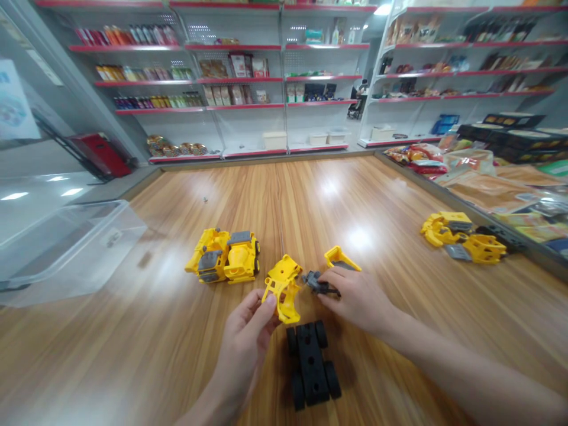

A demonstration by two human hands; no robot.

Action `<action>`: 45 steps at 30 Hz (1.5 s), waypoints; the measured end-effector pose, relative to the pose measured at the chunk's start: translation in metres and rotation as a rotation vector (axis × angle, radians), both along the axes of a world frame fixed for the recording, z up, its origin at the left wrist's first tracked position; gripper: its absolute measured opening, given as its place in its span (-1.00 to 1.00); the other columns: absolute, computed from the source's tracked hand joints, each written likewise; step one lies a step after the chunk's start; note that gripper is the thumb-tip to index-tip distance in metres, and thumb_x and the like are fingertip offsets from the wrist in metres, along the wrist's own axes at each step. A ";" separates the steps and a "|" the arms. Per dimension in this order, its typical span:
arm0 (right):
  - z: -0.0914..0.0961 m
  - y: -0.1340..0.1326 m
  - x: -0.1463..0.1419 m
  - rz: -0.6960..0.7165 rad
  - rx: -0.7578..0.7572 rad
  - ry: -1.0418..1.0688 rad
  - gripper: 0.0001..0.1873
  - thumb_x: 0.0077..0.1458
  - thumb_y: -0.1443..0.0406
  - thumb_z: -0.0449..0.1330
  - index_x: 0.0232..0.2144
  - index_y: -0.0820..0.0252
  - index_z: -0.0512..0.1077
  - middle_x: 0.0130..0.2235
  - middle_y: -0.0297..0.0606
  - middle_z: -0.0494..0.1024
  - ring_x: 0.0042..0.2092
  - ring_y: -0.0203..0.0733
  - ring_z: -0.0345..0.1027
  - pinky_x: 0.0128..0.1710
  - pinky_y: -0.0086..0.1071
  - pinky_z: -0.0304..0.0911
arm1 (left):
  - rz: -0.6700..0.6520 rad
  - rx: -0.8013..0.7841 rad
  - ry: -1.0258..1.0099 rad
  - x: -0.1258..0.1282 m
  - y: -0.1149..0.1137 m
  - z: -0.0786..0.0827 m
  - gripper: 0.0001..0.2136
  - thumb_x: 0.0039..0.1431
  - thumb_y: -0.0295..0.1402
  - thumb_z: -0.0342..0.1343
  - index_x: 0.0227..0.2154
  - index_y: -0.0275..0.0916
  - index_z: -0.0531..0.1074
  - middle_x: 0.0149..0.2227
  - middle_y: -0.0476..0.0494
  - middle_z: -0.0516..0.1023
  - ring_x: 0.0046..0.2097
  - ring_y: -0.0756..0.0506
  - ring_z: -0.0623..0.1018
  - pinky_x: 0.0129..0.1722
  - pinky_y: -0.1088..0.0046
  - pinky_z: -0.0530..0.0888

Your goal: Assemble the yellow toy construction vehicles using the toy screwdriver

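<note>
Yellow toy frame point(284, 287) is pinched between thumb and fingers point(265, 309) of the left hand point(244, 331), above the surface point(146, 337); beside it, the right hand point(355, 296) grips a gray toy part point(313, 280).

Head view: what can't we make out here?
All in the head view:
Dark grey piece: partly covered by the right hand; firm grip or touch, unclear.
Bucket-like yellow piece: partly behind the same hand.
Left hand: some fingertips hidden behind the yellow part it holds.
Clear bin: cut off by the left edge.
Small object on the table: too small to identify.
Shelf packs: print too small and blurred to read.
</note>
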State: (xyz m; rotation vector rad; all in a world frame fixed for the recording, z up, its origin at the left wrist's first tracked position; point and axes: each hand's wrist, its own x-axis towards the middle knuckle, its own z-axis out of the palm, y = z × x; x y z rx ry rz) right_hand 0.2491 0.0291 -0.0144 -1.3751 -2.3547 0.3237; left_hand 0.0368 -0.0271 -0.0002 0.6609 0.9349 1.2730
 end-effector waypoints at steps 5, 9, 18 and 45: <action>0.004 -0.002 -0.001 0.021 -0.045 0.410 -0.74 0.09 0.30 0.23 -0.12 0.14 0.45 -0.18 -0.27 0.56 -0.22 -0.23 0.43 -0.23 -0.36 0.33 | -0.041 -0.149 -0.101 0.000 -0.002 0.010 -0.81 0.16 -0.29 0.21 -0.25 -0.32 0.46 -0.12 -0.18 0.56 -0.17 -0.07 0.57 -0.19 0.43 0.51; 0.012 -0.010 -0.002 -0.022 -0.315 0.704 -0.71 0.15 0.22 0.22 -0.08 0.16 0.45 -0.33 -0.31 0.55 -0.47 -0.34 0.35 -0.49 -0.45 0.27 | -0.078 -0.181 -0.141 0.000 -0.005 0.016 -0.70 0.15 -0.32 0.21 -0.07 -0.26 0.38 -0.05 -0.22 0.55 -0.11 -0.12 0.59 -0.17 0.39 0.53; 0.019 -0.029 -0.012 0.038 -0.404 0.946 -0.79 0.20 0.23 0.19 -0.19 0.19 0.53 -0.21 -0.26 0.58 -0.20 -0.26 0.46 -0.16 -0.40 0.38 | -0.233 0.002 -0.047 0.005 -0.011 -0.001 -0.40 -0.01 -0.38 0.34 0.13 -0.20 0.34 0.16 -0.32 0.42 0.11 -0.29 0.49 0.08 0.23 0.46; 0.014 -0.034 0.000 0.191 0.288 0.491 -0.68 0.06 0.44 0.25 -0.10 0.15 0.46 -0.10 -0.13 0.50 -0.21 -0.21 0.48 -0.24 -0.33 0.48 | -0.420 0.106 0.144 0.002 -0.012 0.009 -0.60 0.04 -0.44 0.31 -0.03 -0.20 0.41 -0.04 -0.19 0.58 -0.04 -0.12 0.59 -0.03 0.41 0.50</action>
